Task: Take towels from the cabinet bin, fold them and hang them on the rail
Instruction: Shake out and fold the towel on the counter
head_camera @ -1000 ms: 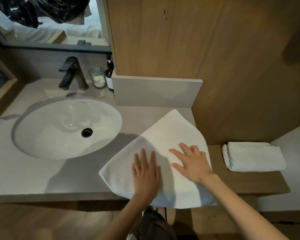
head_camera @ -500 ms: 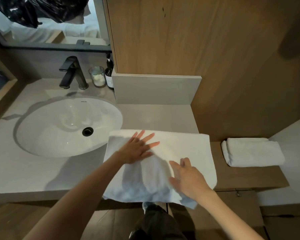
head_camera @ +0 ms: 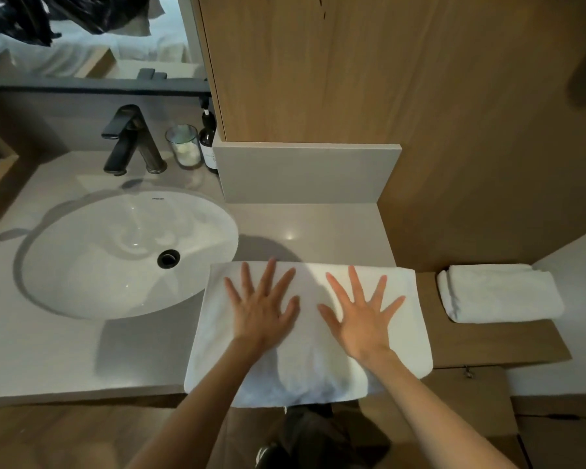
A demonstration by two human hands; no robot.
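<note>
A white towel (head_camera: 406, 319), folded into a rectangle, lies flat on the grey vanity counter (head_camera: 48, 350) to the right of the sink, its near edge hanging over the counter front. My left hand (head_camera: 263, 308) presses on its left half with fingers spread straight. My right hand (head_camera: 361, 314) presses on its right half the same way. A second white towel (head_camera: 498, 294), folded small, rests on the lower wooden shelf (head_camera: 521, 343) at the right. No rail or cabinet bin is in view.
A white oval sink (head_camera: 109, 258) with a black drain sits at the left. Behind it stand a black faucet (head_camera: 129, 140), a glass jar (head_camera: 185, 147) and a dark pump bottle (head_camera: 207, 143). A grey backsplash (head_camera: 305, 174) and wood panel wall rise behind the towel.
The towel went from a diagonal spread to a folded rectangle squared to the counter edge. Both hands moved onto its top and now lie flat, side by side.
</note>
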